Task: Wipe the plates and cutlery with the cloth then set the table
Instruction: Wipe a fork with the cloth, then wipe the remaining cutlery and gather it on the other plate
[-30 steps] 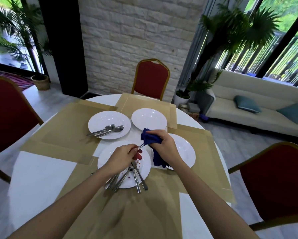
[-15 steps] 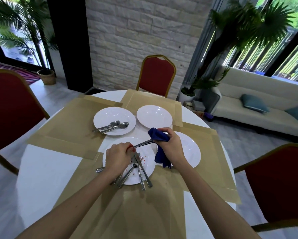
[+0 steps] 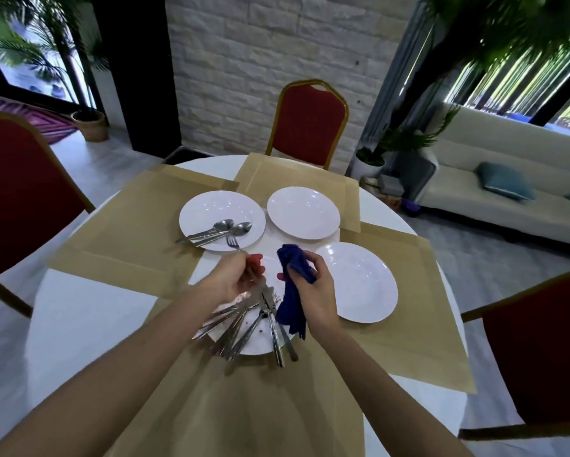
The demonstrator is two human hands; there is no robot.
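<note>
My left hand (image 3: 235, 279) holds a fork (image 3: 233, 243) by its handle, tines pointing at the far-left plate (image 3: 207, 209), which carries spoons (image 3: 222, 228). My right hand (image 3: 313, 285) grips a dark blue cloth (image 3: 293, 291) that hangs down over the near plate (image 3: 255, 344). That near plate holds several pieces of cutlery (image 3: 244, 328) fanned toward me and a few red crumbs. Two bare white plates lie at the back (image 3: 303, 212) and on the right (image 3: 359, 282). All plates rest on a round white table (image 3: 72, 324) with tan placemats (image 3: 128, 232).
Red chairs with gold frames stand at the far side (image 3: 306, 123), the left (image 3: 19, 192) and the right (image 3: 541, 351) of the table. A cream sofa (image 3: 508, 199) with blue cushions and potted plants lie beyond on the right.
My left hand has drawn the fork out of the cloth and swung it left, toward the plate with the spoons. The right hand stays over the near plate with the cloth.
</note>
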